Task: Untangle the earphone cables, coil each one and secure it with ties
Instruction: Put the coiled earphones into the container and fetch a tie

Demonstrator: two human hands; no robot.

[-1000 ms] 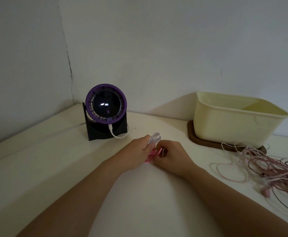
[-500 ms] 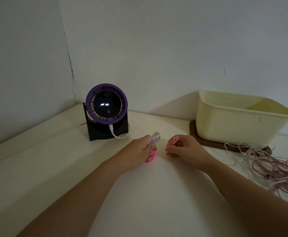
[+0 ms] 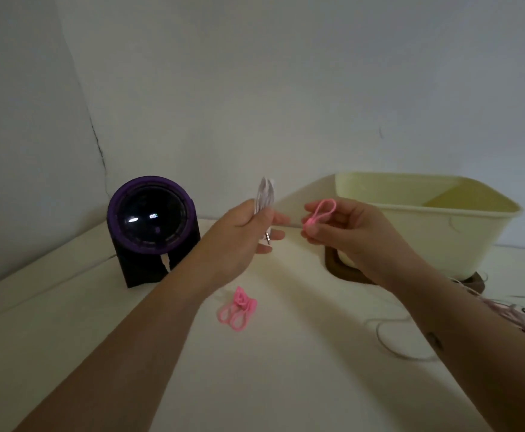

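Coil is standing upright, twelve to six, in the gripping left hand; right hand is pinching a pink tie just beside, at its three o'clock.

Dim, flat indoor light and a soft picture.

We find weak, even light on the pale table and the grey wall, with only a soft shadow on the wall left of the cream tub. Two small glints sit on the dark dome of the purple gadget. The left hand and the white cable bundle it grips are blurred, as is the pink tie pinched in the right hand. We note wide-lens stretching of the forearms toward the lower corners, and the tangled cables at the right edge are smeared.
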